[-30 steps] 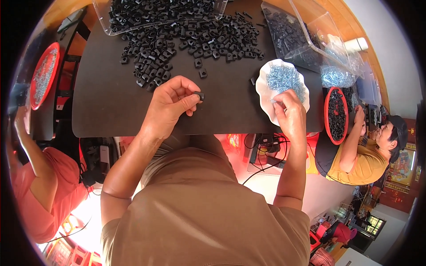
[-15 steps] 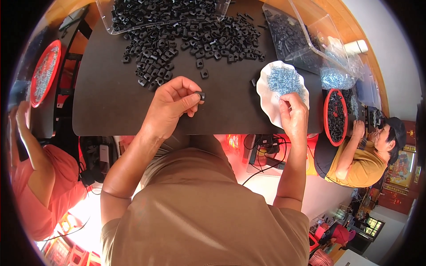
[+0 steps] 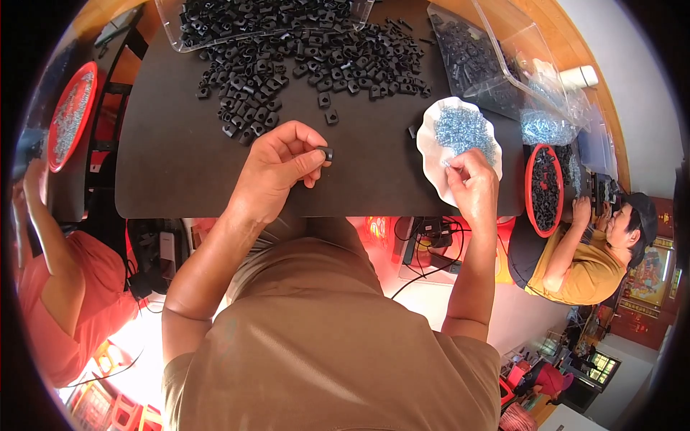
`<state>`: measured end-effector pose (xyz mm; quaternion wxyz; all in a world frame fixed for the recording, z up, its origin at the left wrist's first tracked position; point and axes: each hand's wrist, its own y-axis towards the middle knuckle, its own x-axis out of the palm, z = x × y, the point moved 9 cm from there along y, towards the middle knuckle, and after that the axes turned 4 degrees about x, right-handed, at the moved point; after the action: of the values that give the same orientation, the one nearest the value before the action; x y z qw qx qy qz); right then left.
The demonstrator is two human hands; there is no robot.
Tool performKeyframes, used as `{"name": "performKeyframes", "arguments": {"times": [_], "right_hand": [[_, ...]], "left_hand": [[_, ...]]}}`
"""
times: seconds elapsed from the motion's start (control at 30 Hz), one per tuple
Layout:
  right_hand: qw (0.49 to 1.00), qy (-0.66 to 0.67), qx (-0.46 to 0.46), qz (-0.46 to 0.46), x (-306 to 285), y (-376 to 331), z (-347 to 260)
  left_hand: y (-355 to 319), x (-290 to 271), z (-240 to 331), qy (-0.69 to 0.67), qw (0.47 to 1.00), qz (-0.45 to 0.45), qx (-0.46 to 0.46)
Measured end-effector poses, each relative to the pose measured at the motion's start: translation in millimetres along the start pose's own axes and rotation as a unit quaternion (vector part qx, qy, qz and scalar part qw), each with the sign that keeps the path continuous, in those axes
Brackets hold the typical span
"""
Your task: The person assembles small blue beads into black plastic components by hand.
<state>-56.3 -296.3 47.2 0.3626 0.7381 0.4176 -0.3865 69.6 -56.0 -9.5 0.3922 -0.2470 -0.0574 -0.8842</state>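
Observation:
My left hand (image 3: 277, 172) is closed, pinching a small black plastic piece (image 3: 327, 154) between thumb and fingers above the table's near part. Over the white scalloped dish (image 3: 433, 169), the thumb and fingertips of my right hand (image 3: 473, 188) are pressed together on a tiny shiny piece (image 3: 446, 164), too small to make out fully. Many small silvery-blue metal pieces (image 3: 463, 129), which look like screws, fill the dish's far side. Beyond my left hand lies a heap of black plastic pieces (image 3: 248, 100), like the one I hold; a single one (image 3: 331, 116) rests apart from it.
A clear plastic bin (image 3: 180, 49) of black pieces stands at the back. To the right are another clear bin (image 3: 514, 75), a bag of metal pieces (image 3: 543, 127) and a red tray (image 3: 531, 197). Co-workers sit left and right; another red tray (image 3: 92, 75) is at far left.
The fingertips of my right hand have shifted slightly left within the dish, and a shiny bit now shows at them. My left hand stays in place with its black piece.

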Motion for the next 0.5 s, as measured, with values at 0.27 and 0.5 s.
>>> {"name": "performKeyframes", "arguments": {"times": [0.27, 0.5], "right_hand": [[0.979, 0.19, 0.069, 0.004, 1.6, -0.4, 31.9], [0.978, 0.204, 0.032, 0.032, -5.0, 3.4, 23.8]], "left_hand": [[-0.6, -0.7, -0.6, -0.023, 1.0, -0.007, -0.003], [-0.9, -1.4, -0.6, -0.039, 0.999, -0.01, -0.005]]}}
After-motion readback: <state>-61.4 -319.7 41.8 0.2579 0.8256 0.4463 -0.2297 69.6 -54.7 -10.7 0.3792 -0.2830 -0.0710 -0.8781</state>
